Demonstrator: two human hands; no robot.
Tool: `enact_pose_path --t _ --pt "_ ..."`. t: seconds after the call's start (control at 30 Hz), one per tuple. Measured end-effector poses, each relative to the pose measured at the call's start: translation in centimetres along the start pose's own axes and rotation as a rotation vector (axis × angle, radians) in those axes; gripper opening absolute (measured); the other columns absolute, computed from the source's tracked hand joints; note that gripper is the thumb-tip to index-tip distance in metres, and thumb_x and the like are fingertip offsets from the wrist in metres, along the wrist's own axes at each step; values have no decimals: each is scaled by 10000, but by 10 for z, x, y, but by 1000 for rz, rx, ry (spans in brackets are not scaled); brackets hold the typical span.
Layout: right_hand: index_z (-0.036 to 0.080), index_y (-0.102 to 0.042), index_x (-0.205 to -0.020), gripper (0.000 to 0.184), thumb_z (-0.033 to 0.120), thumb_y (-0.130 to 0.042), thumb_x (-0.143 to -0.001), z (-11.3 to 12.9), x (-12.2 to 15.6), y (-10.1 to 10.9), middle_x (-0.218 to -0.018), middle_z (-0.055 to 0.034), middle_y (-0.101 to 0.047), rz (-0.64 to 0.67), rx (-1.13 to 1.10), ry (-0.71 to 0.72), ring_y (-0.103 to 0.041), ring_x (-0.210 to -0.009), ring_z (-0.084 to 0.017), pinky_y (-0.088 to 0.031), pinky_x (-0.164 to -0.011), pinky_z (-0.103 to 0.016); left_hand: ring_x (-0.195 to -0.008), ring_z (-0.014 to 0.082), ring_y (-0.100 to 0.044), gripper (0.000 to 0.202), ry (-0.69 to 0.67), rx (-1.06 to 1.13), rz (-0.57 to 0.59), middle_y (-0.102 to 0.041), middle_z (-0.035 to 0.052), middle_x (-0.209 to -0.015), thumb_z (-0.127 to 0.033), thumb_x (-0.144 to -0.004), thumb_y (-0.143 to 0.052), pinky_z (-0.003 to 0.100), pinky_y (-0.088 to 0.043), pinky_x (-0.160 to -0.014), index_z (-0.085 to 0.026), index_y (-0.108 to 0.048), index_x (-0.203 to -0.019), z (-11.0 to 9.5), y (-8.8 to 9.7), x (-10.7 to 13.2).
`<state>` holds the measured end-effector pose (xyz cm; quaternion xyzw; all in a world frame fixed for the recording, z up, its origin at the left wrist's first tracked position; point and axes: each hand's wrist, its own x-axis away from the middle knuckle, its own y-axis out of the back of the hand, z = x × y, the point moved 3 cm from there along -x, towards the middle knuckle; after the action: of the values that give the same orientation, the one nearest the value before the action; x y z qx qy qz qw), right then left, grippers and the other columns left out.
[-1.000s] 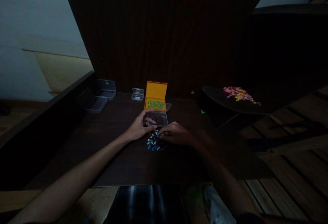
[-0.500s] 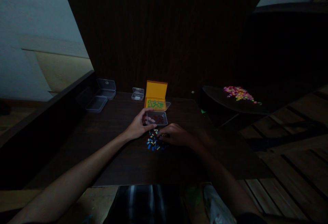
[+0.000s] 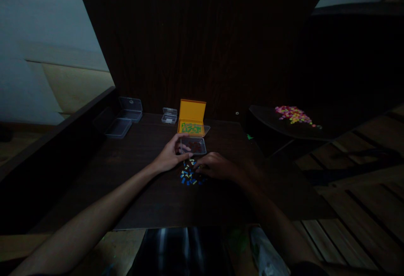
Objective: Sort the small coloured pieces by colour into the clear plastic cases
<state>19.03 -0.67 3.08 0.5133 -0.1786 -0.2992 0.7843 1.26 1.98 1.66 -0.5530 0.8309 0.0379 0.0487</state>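
Observation:
A small heap of blue and yellow pieces (image 3: 189, 175) lies on the dark table (image 3: 151, 200). My right hand (image 3: 216, 166) rests on the heap's right side, its fingers curled down among the pieces; what they pinch is too dark to make out. My left hand (image 3: 170, 154) grips the left edge of a clear tray (image 3: 194, 145) holding dark red pieces, just behind the heap. Behind that tray stands an open yellow box (image 3: 192, 118) with green pieces in it.
Clear plastic boxes (image 3: 124, 118) sit at the table's far left, and a smaller one (image 3: 169, 116) is beside the yellow box. A pile of pink and yellow pieces (image 3: 293, 115) lies on a dark surface to the right. A dark wall rises behind the table.
My right hand has slid slightly down and left over the heap. The left hand stays on the clear tray.

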Motion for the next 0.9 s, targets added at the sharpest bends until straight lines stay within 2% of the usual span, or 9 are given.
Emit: enact_pose_path --t 0.1,0.23,0.33,0.47,0.57,0.73,0.9 --pt "213 -701 -933 128 242 -608 -851 1 0 0 -816 -19 -719 16 26 -20 -634 -717 -136 -392 -661 -227 -809 129 -621 677 -9 9 -1 -616 3 -847 -202 -657 -768 294 -490 -778 -193 -418 -1236 0 0 0" --pt "211 -680 -939 123 252 -591 -864 2 1 0 -850 -19 -703 14 51 -32 -616 -767 -139 -381 -682 -230 -808 126 -621 680 -11 5 1 -621 3 -844 -197 -661 -766 281 -484 -768 -194 -414 -1242 1 0 0" --pt "200 -663 -953 134 269 -583 -871 1 2 0 -839 -15 -685 4 9 -30 -599 -756 -131 -379 -679 -224 -806 128 -623 680 -22 1 2 -625 7 -841 -196 -663 -766 286 -484 -772 -189 -414 -1244 1 0 0" --pt "165 -635 -956 157 283 -557 -888 3 2 7 -707 18 -624 -30 -179 15 -528 -595 -84 -372 -595 -196 -801 131 -621 677 -20 -12 -2 -625 15 -852 -213 -668 -764 291 -489 -763 -183 -415 -1247 0 0 0" --pt "151 -627 -959 194 314 -546 -892 5 3 16 -666 28 -588 -90 -307 16 -493 -558 -76 -371 -550 -187 -807 135 -617 677 -17 -15 1 -627 20 -855 -225 -669 -761 303 -490 -767 -177 -413 -1247 -1 -1 0" --pt "149 -638 -925 276 409 -604 -839 5 6 25 -588 47 -536 -197 -517 -132 -470 -509 -75 -348 -475 -182 -811 136 -618 676 -28 5 13 -617 13 -842 -227 -662 -768 294 -484 -768 -181 -419 -1240 -2 -3 1" --pt "152 -625 -948 324 436 -642 -792 3 5 21 -585 35 -585 -244 -775 -242 -489 -449 -76 -355 -423 -184 -796 129 -613 661 -31 11 42 -604 3 -836 -224 -674 -764 286 -490 -749 -179 -419 -1235 0 -8 2"
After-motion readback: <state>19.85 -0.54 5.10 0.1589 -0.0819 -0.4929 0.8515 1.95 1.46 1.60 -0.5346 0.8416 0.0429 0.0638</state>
